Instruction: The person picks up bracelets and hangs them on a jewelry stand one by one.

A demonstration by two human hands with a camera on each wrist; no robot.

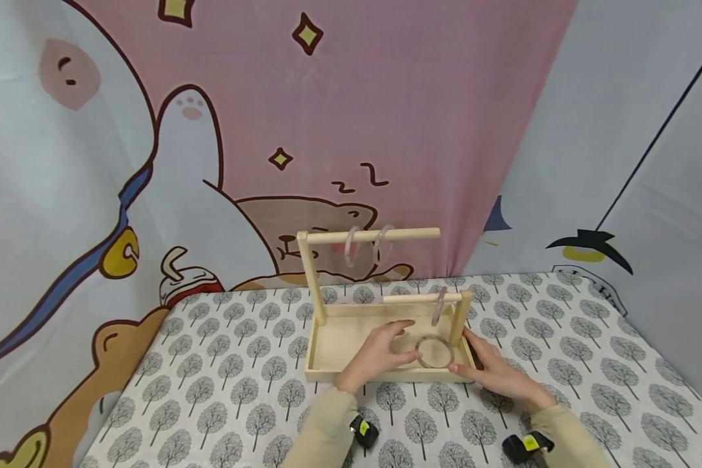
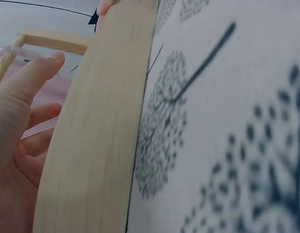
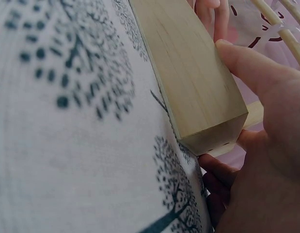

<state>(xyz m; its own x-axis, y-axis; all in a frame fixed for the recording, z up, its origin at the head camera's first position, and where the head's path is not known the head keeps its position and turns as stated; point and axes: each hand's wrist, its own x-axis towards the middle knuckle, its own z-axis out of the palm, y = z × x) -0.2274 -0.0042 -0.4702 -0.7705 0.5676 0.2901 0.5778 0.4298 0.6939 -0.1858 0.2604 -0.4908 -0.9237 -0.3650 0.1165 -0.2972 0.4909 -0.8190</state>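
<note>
A pale wooden stand with a tray base sits on the table. One translucent bangle is at the tray's right front. My left hand reaches over the front wall, thumb and fingers spread apart, the thumb tip beside that bangle; whether they touch I cannot tell. At the tray's right end, my right hand grips the corner, its thumb at the front wall's top edge and fingers round the end. Another bangle hangs on the short lower bar.
Two more bangles, a left one and a right one, hang on the tall upper bar. A tree-print cloth covers the table. Behind it hangs a cartoon curtain.
</note>
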